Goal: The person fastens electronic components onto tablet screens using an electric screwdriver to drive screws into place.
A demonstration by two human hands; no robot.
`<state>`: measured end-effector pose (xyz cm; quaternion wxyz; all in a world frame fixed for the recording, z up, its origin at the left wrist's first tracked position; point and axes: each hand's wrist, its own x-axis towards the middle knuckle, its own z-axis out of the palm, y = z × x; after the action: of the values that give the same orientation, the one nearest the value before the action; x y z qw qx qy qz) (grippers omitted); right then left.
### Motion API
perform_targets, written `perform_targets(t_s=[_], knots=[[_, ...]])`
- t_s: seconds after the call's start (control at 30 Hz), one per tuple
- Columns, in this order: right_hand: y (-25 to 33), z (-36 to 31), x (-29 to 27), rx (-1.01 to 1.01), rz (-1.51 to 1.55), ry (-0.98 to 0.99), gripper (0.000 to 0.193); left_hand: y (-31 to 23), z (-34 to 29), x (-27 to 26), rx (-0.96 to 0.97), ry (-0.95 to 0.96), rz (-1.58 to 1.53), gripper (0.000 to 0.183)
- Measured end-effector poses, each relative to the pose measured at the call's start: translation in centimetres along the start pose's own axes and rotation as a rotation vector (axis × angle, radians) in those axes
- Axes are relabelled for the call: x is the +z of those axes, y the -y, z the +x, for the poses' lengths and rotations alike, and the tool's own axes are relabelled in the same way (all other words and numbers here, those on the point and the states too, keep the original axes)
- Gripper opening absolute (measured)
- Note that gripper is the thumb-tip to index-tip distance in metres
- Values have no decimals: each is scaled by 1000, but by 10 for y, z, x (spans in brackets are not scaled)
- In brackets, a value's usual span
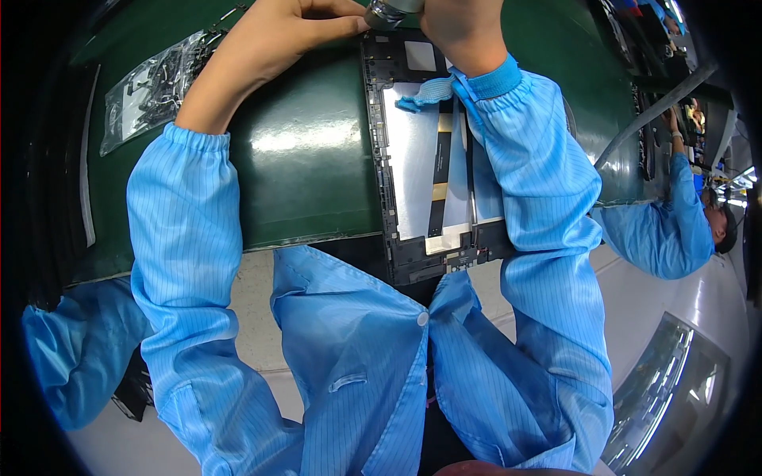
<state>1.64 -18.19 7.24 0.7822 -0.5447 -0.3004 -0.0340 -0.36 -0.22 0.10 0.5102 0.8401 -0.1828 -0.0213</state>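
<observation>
Right hand point(463, 32) over slim black frame point(403, 260), smooth silvery sheet point(411, 163) inside

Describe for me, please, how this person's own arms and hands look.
The sleeves are light blue with dark pinstripes and gathered cuffs. The left hand and right hand are ungloved; the right wears a ribbed blue wristband with a loose end.

A blue-clad co-worker point(663, 234) appears at right, near a grey cable point(660, 105).

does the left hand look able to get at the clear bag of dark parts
Probably yes: the bag lies just left of the left forearm, mostly uncovered, with nothing seen between.
</observation>
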Motion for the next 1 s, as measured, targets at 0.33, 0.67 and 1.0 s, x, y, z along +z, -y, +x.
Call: perform_targets(t_s=[0.33,0.67,1.0], knots=[[6,3,12,-40,-169,16,13,-1,-1,0,-42,-15,43,23],[2,7,14,-63,-292,1,8,-15,-4,-1,-3,-21,-117,24],[8,6,5,105,-155,14,10,-121,-155,84,96,-1039,-505,28]])
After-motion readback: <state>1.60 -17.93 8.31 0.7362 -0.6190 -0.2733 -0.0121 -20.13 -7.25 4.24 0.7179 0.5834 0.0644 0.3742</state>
